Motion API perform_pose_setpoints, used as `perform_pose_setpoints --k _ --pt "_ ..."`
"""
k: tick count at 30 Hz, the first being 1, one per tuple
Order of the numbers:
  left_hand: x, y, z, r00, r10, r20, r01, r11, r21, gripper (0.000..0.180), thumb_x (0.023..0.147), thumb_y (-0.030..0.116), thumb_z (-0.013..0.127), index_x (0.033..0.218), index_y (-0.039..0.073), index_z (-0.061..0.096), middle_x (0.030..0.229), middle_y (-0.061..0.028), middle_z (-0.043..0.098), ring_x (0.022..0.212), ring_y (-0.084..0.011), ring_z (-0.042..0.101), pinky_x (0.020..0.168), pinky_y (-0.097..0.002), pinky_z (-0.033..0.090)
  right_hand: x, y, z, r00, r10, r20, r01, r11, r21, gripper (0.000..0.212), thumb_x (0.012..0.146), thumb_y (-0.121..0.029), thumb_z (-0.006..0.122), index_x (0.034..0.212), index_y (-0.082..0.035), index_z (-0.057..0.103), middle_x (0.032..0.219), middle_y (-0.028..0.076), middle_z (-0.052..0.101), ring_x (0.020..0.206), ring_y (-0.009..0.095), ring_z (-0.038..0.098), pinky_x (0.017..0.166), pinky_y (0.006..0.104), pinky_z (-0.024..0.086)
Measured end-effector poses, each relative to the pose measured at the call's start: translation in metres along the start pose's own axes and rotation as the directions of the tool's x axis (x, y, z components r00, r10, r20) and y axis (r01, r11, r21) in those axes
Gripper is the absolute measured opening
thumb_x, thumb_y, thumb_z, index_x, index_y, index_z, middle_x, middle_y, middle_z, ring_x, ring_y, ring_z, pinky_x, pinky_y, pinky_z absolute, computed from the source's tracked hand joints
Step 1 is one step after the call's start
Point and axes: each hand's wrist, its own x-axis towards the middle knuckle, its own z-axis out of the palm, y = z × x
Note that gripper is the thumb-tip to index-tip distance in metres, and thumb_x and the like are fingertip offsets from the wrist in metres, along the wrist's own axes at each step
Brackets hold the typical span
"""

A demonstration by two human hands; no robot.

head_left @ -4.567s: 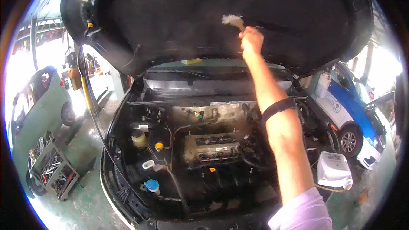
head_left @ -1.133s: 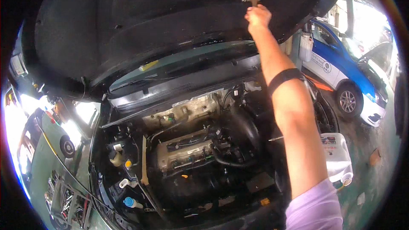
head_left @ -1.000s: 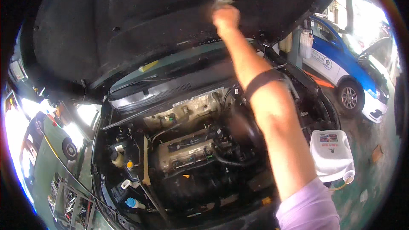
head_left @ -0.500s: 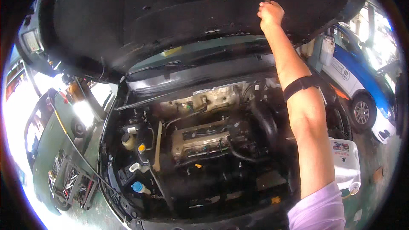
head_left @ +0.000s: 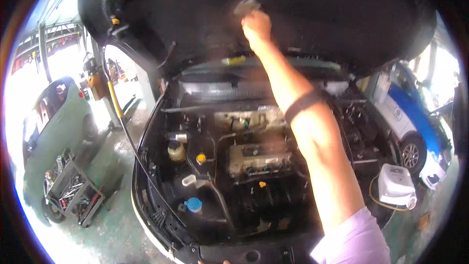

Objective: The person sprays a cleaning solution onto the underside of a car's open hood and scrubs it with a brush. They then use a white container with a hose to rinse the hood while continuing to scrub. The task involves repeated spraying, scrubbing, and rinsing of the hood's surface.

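My right hand [head_left: 257, 25] is raised up to the dark underside of the raised car hood [head_left: 337, 14]. Its fingers are closed round a brush [head_left: 246, 6] with pale bristles, smeared by motion; whether the bristles touch the hood I cannot tell. Below my arm lies the engine bay, with the engine [head_left: 259, 161] in its middle. At the lower edge, just the fingertips of my left hand [head_left: 225, 262] show by the front of the bay; the rest is out of the picture.
A white jug [head_left: 396, 186] with a hose stands at the right of the bay. Beyond it is a blue and white car [head_left: 415, 112]. To the left are a tool cart [head_left: 73, 190], a pale green car [head_left: 63, 117] and a hanging cable [head_left: 128, 134]. A blue-capped reservoir [head_left: 193, 205] sits front left.
My right hand has swept left along the hood's underside with the brush. The view has shifted, showing more of the left floor, and left fingertips now appear at the lower edge.
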Motion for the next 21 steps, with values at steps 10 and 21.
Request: perform_pose_setpoints --k 10,21 --pt "0.076 -0.043 -0.026 0.984 0.180 0.005 -0.178 0.975 -0.134 0.085 0.071 0.032 0.077 0.139 0.000 0.034 0.141 -0.0329 0.028 0.129 -0.0487 0.029 0.107 -0.0545 0.025 0.071 -0.107 -0.166 0.888 -0.389 -0.245 0.385 0.921 -0.069 0.022 0.078 0.002 0.050 0.091 -0.005 0.065 0.072 0.006 0.066 0.057 0.008 0.054 0.046 0.0233 0.041" --pt "0.087 -0.063 -0.005 0.959 0.284 -0.022 -0.284 0.950 -0.127 0.076 0.074 0.033 0.075 0.133 -0.002 0.042 0.145 -0.0329 0.022 0.134 -0.0514 0.017 0.107 -0.0605 0.018 0.003 -0.072 -0.052 0.835 -0.450 -0.318 0.393 0.890 -0.230 0.022 0.082 -0.008 0.053 0.100 -0.002 0.064 0.075 0.018 0.066 0.071 0.031 0.065 0.065 0.0396 0.049"
